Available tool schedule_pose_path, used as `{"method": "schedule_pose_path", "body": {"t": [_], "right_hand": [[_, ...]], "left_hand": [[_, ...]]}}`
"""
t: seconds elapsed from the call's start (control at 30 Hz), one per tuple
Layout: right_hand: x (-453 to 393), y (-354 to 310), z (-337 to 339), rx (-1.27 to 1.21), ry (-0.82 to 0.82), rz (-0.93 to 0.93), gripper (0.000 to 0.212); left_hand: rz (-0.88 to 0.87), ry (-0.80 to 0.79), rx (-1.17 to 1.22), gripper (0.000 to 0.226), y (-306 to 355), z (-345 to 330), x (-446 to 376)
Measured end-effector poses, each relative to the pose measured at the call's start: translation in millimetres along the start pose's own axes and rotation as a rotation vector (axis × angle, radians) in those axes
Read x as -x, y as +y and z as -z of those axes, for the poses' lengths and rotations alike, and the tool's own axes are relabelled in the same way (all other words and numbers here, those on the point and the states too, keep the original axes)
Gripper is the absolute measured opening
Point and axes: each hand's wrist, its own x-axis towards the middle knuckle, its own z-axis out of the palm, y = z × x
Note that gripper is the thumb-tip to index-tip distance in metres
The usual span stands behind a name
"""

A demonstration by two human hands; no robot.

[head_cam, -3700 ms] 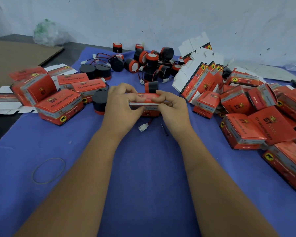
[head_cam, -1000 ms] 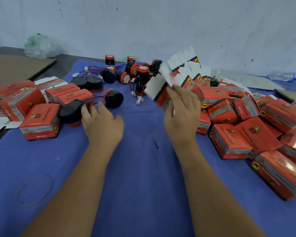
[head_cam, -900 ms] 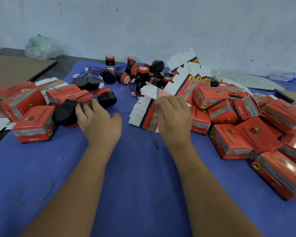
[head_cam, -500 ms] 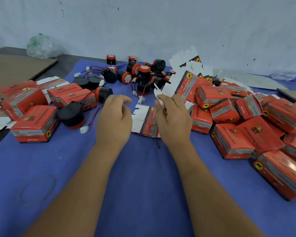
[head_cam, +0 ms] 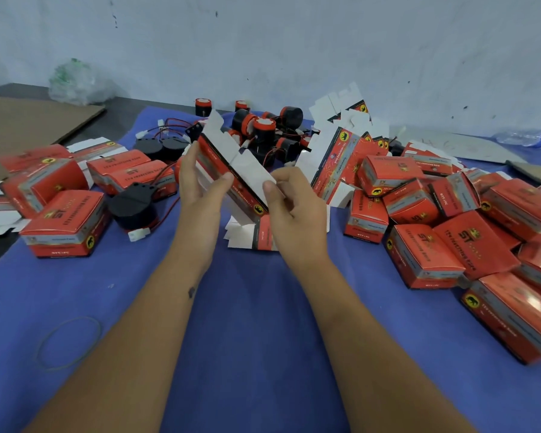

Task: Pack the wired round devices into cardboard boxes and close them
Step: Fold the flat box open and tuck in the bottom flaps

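Both hands held one flat, unfolded red and white box (head_cam: 231, 164) tilted above the blue cloth (head_cam: 256, 339): the left hand (head_cam: 200, 189) gripped its left edge with fingers curled round it, and the right hand (head_cam: 294, 207) pinched its lower right end with the thumb on the white inside. A black round device (head_cam: 132, 204) with a red wire lay on the cloth just left of the left hand, beside closed red boxes (head_cam: 66, 226), with more devices (head_cam: 263, 132) piled behind.

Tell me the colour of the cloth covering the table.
Blue; the cloth shows plainly in the head view.
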Motion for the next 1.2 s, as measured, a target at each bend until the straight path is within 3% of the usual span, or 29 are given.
{"method": "schedule_pose_path", "body": {"t": [0.17, 0.27, 0.33, 0.6, 0.7, 0.97, 1.1, 1.2], "right_hand": [[-6, -4, 1, -0.016, -0.149, -0.007, 0.018], [-7, -6, 3, -0.022, -0.272, -0.043, 0.027], [-8, -7, 5, -0.033, -0.28, -0.071, 0.032], [-6, -2, 5, 0.069, -0.34, -0.07, 0.027], [-5, 3, 5, 0.062, -0.199, -0.123, 0.026], [-10, 8, 13, 0.0, 0.144, -0.222, 0.026], [-15, 15, 24, -0.05, 0.231, -0.25, 0.026], [-18, 20, 33, -0.178, 0.19, -0.311, 0.026]], "left_hand": [[-0.052, -0.039, 0.005, 0.087, 4, -4, 4], [0.015, 0.031, -0.029, 0.115, 9, -2, 4], [0.06, 0.051, -0.006, 0.121, 12, 0, 4], [0.111, 0.123, 0.021, 0.088, 16, 9, -1], [0.053, 0.095, -0.005, 0.088, 15, 10, 1], [-0.114, -0.067, -0.347, 0.083, 9, 1, 11], [-0.161, -0.15, -0.364, 0.07, 7, -3, 15], [-0.142, -0.218, -0.331, 0.057, 6, 0, 15]]}}
